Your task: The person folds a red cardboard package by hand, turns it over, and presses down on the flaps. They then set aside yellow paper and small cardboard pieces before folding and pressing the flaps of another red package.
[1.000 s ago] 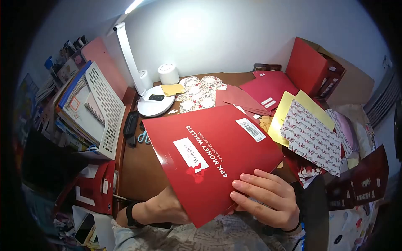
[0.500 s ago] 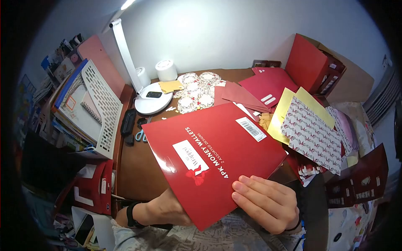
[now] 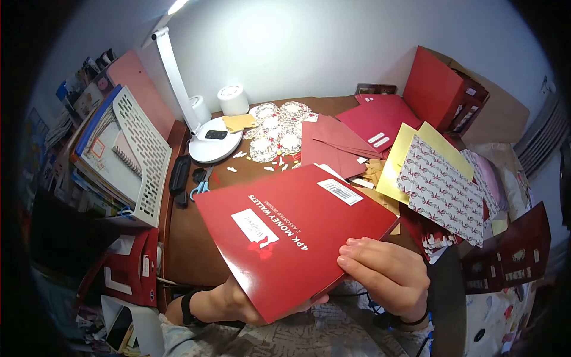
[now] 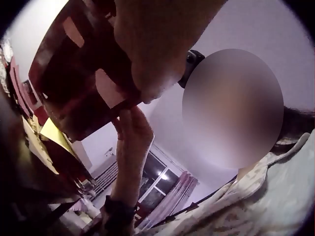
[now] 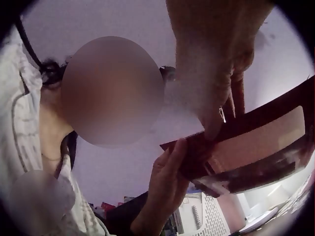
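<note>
Both hands hold one red card pack, printed "4PK MONEY WALLETS", lifted off the desk and tilted toward the person. Right hand pinches the near right corner, fingers laid over the top face, thumb hidden beneath. Left hand grips the near left edge from below; only the wrist and a fingertip show from the head view, though the wrist views show fingers curled under the card.

Judged step: inspecting or readying the pack, held up and not set down. Any next handling calls for a firm hold on a thin, flexing sheet, and a free spot to land it.

Beyond the pack, farther out: loose red envelopes, round patterned cut-outs, a white lamp base. To the right of the grip, a patterned sheet on yellow card. To the left, blue scissors and a white file tray. Paper scraps litter the brown desk; little bare surface is within reach.
</note>
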Available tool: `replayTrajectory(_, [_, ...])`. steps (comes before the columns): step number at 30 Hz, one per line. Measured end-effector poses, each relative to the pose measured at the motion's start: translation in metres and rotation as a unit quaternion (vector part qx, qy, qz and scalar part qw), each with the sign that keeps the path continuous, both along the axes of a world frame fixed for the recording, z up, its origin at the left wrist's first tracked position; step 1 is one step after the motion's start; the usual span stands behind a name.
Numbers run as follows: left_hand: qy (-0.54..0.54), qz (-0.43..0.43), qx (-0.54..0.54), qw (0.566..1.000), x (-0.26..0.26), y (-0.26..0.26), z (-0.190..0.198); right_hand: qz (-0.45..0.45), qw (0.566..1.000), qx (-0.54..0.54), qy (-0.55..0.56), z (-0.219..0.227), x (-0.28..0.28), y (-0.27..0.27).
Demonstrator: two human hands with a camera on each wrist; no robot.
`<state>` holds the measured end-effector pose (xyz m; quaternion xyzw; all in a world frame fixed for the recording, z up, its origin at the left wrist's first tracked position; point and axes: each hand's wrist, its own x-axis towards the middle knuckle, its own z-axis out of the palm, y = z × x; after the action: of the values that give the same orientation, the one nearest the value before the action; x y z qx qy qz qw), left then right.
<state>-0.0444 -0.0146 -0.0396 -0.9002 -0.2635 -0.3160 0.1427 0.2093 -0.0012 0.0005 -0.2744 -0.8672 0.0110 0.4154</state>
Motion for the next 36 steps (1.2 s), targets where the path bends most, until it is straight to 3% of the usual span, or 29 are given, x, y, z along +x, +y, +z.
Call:
replayTrajectory(2, [0.075,0.005,0.104,0.992,-0.002,0.000,0.004,0.000,1.000,0.016,-0.001,-0.001,-0.001,-0.001])
replayTrajectory(6, [0.034,-0.010,-0.053,0.998,-0.003,-0.002,-0.004,-0.008,0.999,0.036,0.006,-0.002,-0.002,-0.004])
replayTrajectory(11, [0.041,-0.014,-0.118,0.992,-0.012,-0.004,-0.004,0.010,0.999,0.036,0.021,-0.004,-0.001,-0.004])
replayTrajectory(13, [0.117,-0.012,0.044,0.992,-0.017,-0.003,0.000,0.008,1.000,0.000,0.023,-0.003,0.000,-0.001])
replayTrajectory(16, [0.029,0.045,0.112,0.992,-0.013,-0.005,-0.004,-0.031,0.999,-0.032,0.022,0.000,0.000,0.001])
replayTrajectory(20, [0.067,0.025,0.098,0.993,-0.017,-0.005,-0.006,-0.033,0.999,-0.005,0.015,-0.003,0.001,-0.002])
replayTrajectory(22, [0.020,0.010,0.029,0.999,-0.017,-0.006,-0.014,-0.035,0.999,0.006,0.021,-0.004,0.000,-0.002])
replayTrajectory(24, [0.018,-0.019,0.056,0.998,-0.026,-0.004,-0.010,-0.038,0.999,0.017,0.026,-0.005,0.001,-0.002])
replayTrajectory(25, [0.194,0.043,0.256,0.946,-0.032,-0.003,-0.010,-0.022,0.999,0.020,0.017,-0.006,0.003,-0.001])
replayTrajectory(26, [0.355,0.102,0.435,0.821,-0.036,-0.002,-0.009,-0.007,1.000,0.023,0.007,-0.006,0.005,0.000])
replayTrajectory(32, [0.331,0.100,0.398,0.850,-0.052,-0.010,-0.037,-0.019,1.000,-0.018,-0.015,-0.007,0.020,0.010])
replayTrajectory(36, [0.338,0.096,0.414,0.840,-0.058,-0.009,-0.044,-0.029,0.999,-0.012,0.007,-0.003,0.016,0.006])
